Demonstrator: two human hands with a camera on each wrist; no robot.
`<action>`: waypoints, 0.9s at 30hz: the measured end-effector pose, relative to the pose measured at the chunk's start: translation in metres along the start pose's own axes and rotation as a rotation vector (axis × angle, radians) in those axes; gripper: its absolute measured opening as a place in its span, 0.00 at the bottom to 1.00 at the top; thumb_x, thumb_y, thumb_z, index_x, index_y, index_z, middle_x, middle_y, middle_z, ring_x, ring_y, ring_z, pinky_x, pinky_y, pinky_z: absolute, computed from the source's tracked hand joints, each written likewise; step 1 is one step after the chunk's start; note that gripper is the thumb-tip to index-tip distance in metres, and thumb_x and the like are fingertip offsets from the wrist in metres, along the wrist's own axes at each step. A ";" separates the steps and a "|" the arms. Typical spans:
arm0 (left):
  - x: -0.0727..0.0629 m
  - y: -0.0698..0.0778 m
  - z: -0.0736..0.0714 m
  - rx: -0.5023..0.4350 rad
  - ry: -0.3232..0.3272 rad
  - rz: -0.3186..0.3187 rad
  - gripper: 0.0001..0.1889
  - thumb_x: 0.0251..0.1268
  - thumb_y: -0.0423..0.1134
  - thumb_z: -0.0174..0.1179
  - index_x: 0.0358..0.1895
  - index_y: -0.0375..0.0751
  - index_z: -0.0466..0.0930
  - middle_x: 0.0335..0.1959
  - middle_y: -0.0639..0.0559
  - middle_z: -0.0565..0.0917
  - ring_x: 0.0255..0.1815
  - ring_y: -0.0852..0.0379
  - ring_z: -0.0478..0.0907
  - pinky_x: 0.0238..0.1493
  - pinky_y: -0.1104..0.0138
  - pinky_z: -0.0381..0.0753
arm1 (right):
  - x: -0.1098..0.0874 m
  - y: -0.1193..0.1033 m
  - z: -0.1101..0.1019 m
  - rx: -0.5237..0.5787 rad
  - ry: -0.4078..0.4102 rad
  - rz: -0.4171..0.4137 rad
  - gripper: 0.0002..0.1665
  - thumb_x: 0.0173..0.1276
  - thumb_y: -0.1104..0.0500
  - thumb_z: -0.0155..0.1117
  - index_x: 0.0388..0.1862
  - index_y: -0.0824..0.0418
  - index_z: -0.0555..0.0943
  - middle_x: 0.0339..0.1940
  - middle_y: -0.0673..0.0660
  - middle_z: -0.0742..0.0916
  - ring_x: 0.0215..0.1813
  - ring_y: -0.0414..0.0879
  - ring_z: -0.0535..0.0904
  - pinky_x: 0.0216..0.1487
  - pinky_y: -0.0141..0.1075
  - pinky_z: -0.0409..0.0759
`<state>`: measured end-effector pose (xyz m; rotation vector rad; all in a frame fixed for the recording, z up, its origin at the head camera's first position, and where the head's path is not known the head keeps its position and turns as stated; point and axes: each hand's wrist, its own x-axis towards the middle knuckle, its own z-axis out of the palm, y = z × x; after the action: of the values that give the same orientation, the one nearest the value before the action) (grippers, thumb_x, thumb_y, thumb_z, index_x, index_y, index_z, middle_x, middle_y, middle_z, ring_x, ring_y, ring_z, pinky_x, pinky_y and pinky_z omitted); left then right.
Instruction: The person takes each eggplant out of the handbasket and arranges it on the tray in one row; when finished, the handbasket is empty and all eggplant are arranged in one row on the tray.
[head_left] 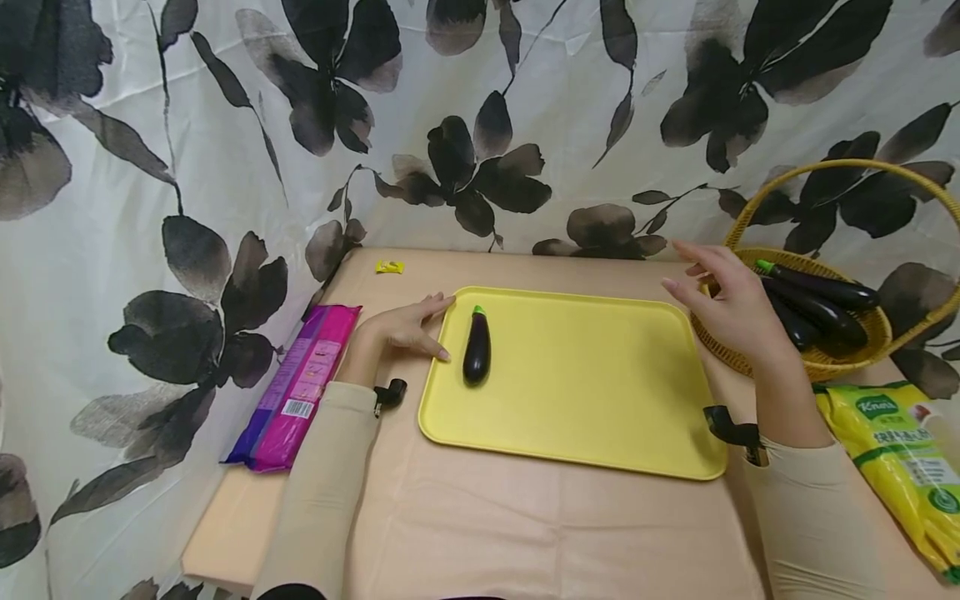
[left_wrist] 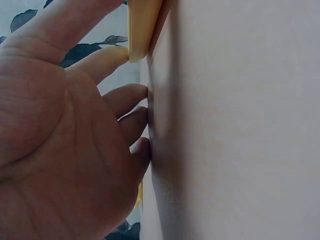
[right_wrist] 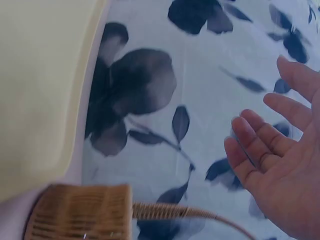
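A yellow tray [head_left: 585, 375] lies on the table, and one dark purple eggplant [head_left: 477, 348] with a green tip rests near its left side. At the tray's left edge my left hand [head_left: 408, 327] touches the rim with thumb and fingers; in the left wrist view its fingertips [left_wrist: 140, 95] reach the tabletop beside the tray edge. My right hand [head_left: 731, 300] is raised between the tray's back right corner and the wicker basket [head_left: 738, 354], its fingers relaxed and holding nothing. Several eggplants [head_left: 821, 312] lie in the basket, partly hidden by its rim and handle.
A pink and purple packet [head_left: 303, 392] lies left of my left forearm. Behind the tray is a small yellow wrapped candy [head_left: 389, 267]. To the right sits a yellow-green Knorr bag [head_left: 892, 458]. A floral curtain [head_left: 480, 125] hangs along the table's back edge.
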<state>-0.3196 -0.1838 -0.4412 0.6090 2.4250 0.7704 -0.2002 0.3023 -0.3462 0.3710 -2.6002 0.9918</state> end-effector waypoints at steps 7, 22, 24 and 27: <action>0.000 0.002 0.000 -0.014 -0.003 -0.007 0.66 0.48 0.55 0.83 0.87 0.54 0.45 0.88 0.47 0.36 0.88 0.47 0.27 0.86 0.45 0.30 | -0.005 0.024 -0.015 -0.054 0.011 0.123 0.36 0.80 0.47 0.61 0.82 0.48 0.66 0.72 0.67 0.74 0.63 0.65 0.72 0.62 0.56 0.73; 0.002 0.001 0.001 0.008 0.007 -0.011 0.66 0.48 0.56 0.82 0.87 0.56 0.45 0.88 0.49 0.36 0.88 0.48 0.27 0.86 0.46 0.32 | -0.016 0.086 -0.045 -0.175 -0.016 0.316 0.39 0.82 0.41 0.53 0.86 0.48 0.58 0.78 0.74 0.65 0.69 0.75 0.65 0.63 0.76 0.67; 0.003 0.001 0.002 0.006 0.006 -0.013 0.66 0.48 0.56 0.82 0.87 0.57 0.45 0.88 0.49 0.36 0.88 0.48 0.27 0.86 0.46 0.31 | -0.017 0.091 -0.046 -0.181 -0.024 0.339 0.40 0.82 0.39 0.51 0.86 0.49 0.57 0.76 0.76 0.66 0.69 0.75 0.65 0.63 0.76 0.67; 0.003 0.001 0.002 0.004 0.006 -0.017 0.66 0.48 0.56 0.83 0.87 0.57 0.45 0.89 0.50 0.36 0.88 0.49 0.27 0.86 0.46 0.32 | -0.019 0.097 -0.047 -0.187 -0.039 0.364 0.41 0.82 0.39 0.51 0.86 0.53 0.56 0.74 0.78 0.66 0.68 0.75 0.64 0.63 0.76 0.65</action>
<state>-0.3205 -0.1804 -0.4426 0.5879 2.4348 0.7615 -0.2072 0.4068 -0.3779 -0.1368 -2.8265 0.8418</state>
